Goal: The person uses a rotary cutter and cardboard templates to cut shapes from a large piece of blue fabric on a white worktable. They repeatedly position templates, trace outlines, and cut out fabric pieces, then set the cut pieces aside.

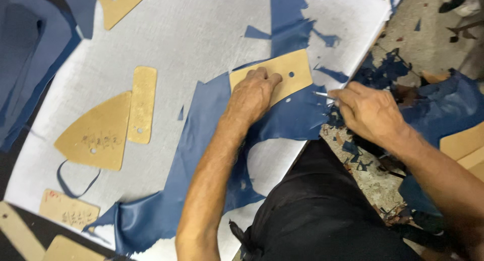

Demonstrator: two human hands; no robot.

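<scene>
View from above my cutting surface (201,29), a pale grey board. My left hand (252,94) lies flat, fingers together, pressing a tan cardboard pattern piece (287,72) onto a sheet of dark blue leather (201,155); the pattern sits at the sheet's upper right part, near the board's right edge, and two small punched holes show in it. My right hand (368,112) is closed in a pinch around a thin metal-tipped knife (322,94), whose point lies just beside the pattern's right edge, at the leather. To the left on the board lie other tan patterns, apart from the leather: a large fan-shaped piece (96,132) and a narrow rounded strip (142,104) touching its right side. Another pattern (118,4) sits at the board's top edge. Blue leather offcuts (388,69) litter the floor (428,34) to the right of the board.
</scene>
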